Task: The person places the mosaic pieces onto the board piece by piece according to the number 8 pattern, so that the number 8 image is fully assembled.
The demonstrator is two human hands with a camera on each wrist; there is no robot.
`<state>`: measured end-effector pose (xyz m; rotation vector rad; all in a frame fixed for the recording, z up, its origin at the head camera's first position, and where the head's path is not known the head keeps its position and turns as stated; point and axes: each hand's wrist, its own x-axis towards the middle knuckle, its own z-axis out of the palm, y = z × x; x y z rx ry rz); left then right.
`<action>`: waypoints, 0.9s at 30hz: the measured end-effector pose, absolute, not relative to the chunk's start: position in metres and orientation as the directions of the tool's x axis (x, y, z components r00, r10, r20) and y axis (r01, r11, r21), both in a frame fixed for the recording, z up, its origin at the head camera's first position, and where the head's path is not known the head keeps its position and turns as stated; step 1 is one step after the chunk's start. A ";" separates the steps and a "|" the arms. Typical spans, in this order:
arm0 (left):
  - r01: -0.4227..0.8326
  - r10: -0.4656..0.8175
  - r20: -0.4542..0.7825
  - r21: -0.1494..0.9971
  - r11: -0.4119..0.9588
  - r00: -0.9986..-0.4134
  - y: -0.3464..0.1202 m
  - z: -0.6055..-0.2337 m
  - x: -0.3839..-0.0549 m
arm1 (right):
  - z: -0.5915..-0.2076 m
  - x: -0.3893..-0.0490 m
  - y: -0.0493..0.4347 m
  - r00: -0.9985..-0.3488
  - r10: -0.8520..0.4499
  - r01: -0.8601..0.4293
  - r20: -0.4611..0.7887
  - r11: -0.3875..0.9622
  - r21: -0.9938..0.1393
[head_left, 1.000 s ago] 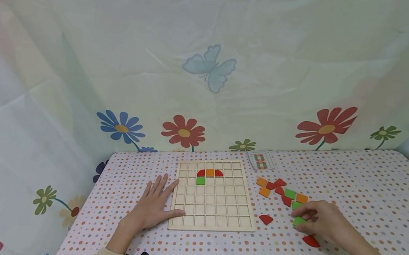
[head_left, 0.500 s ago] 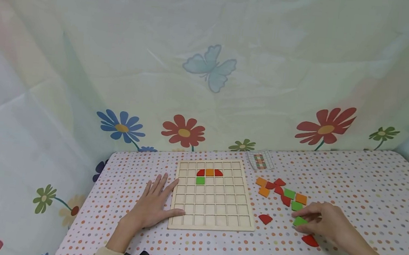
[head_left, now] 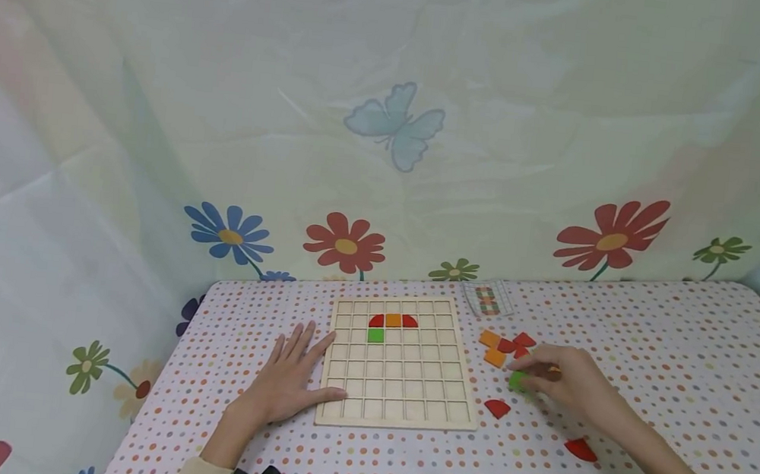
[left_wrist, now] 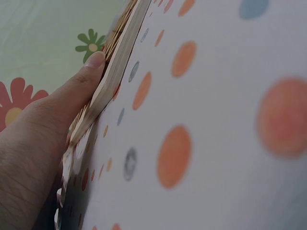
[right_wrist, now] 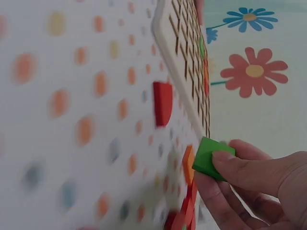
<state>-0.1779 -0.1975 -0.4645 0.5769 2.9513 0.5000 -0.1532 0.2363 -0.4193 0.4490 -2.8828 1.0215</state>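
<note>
Between thumb and fingers, my right hand (head_left: 562, 377) pinches a green square tile (right_wrist: 211, 155), held above the cloth to the right of the board. My left hand (head_left: 287, 381) lies spread at the left edge of the wooden grid board (head_left: 407, 381), its thumb resting on the rim. On the board, a row has a red piece (head_left: 377, 321), an orange square (head_left: 393, 321) and another red piece (head_left: 409, 321). Below the left one sits a green square (head_left: 376, 335). Loose orange tiles (head_left: 495, 357) and red quarter-round tiles (head_left: 524, 340) lie near my right hand, which hides some pieces.
A small printed pattern card (head_left: 487, 299) lies behind the board's right corner. One red quarter-round tile (head_left: 497, 408) is close to the board's right edge, and another red tile (head_left: 582, 449) lies nearer the front. A dotted cloth (head_left: 398, 471) covers the table.
My right hand has lifted the green square tile and carried it leftward and away from me, toward the board. The left hand stays on the board's edge.
</note>
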 end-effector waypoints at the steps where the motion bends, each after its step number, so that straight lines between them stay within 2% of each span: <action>1: 0.351 0.382 -0.027 0.334 0.875 -0.924 -0.198 -0.464 -0.178 | -0.418 -0.158 0.230 -0.950 -0.270 -0.309 0.159 0.730 -0.610; 8: 0.337 0.368 -0.043 0.316 0.887 -0.929 -0.199 -0.464 -0.179 | -0.411 -0.202 0.179 -0.893 -0.380 -0.443 0.243 0.636 -0.632; 14: 0.331 0.365 -0.063 0.301 0.894 -0.929 -0.197 -0.466 -0.181 | -0.410 -0.230 0.143 -0.869 -0.447 -0.462 0.213 0.575 -0.675; 20: 0.326 0.359 -0.066 0.295 0.898 -0.931 -0.195 -0.465 -0.181 | -0.419 -0.242 0.120 -0.877 -0.454 -0.421 0.156 0.572 -0.704; 27: 0.319 0.349 -0.060 0.285 0.904 -0.935 -0.196 -0.467 -0.182 | -0.429 -0.244 0.110 -0.879 -0.441 -0.434 0.183 0.579 -0.690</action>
